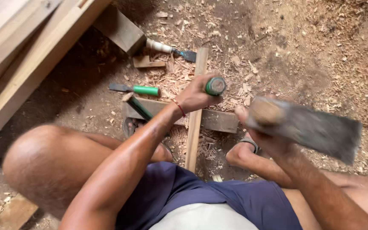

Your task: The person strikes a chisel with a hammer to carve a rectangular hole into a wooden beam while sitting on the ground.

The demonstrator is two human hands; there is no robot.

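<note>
I see wood chips (235, 59) scattered thick over the dirt floor (320, 51). A second green-handled chisel (135, 89) lies loose to the left, and a pale-handled chisel (171, 49) rests farther up beside a wooden block (120, 27). Planks (26, 55) run along the upper left. A flat board (218, 120) lies crosswise under a narrow wooden strip (194, 123), which reaches back between my sandalled feet. My left hand (196, 96) is wrapped tight around a chisel with a green handle (215, 86), held upright over the strip; its blade is hidden. My right hand (265, 132) is clenched on a wooden mallet (307, 125), blurred, raised just right of the chisel.
</note>
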